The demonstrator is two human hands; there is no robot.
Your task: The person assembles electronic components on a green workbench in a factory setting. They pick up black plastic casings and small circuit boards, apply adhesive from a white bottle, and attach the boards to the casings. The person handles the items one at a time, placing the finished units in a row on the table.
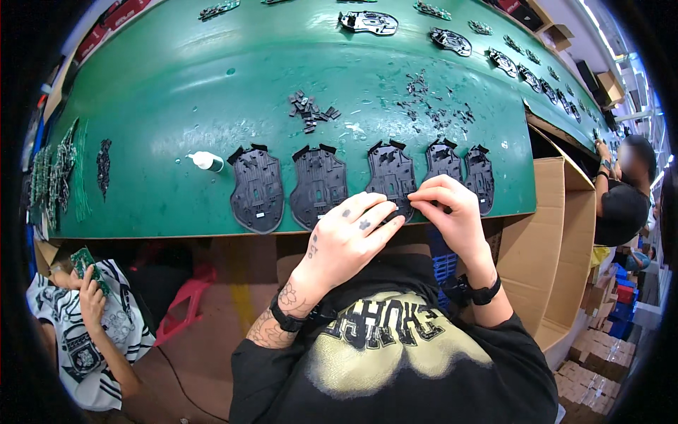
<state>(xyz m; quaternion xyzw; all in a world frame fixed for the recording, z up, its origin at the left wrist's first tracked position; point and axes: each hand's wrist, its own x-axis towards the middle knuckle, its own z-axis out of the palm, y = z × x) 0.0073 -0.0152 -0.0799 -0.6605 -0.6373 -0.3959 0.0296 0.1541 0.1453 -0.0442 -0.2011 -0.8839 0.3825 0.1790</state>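
Note:
Five black plastic shells shaped like computer mouse bases lie in a row along the near edge of a green table. My left hand (349, 237) lies over the near end of the middle shell (392, 168), its fingers curved onto it and its thumb tucked from sight. Beside it, my right hand (452, 210) pinches thumb and forefinger together at the shell's right side; whatever is between the fingertips is too small to make out. Further in are a heap of small black parts (308, 111) and a looser scatter of tiny black pieces (431, 106).
A white bottle (207, 161) lies left of the shells. Bundled circuit strips (62, 169) sit at the table's left end. More shells and boards line the far side. An open cardboard box (547, 240) stands right. One person sits at lower left with a circuit board (88, 268); another works at right.

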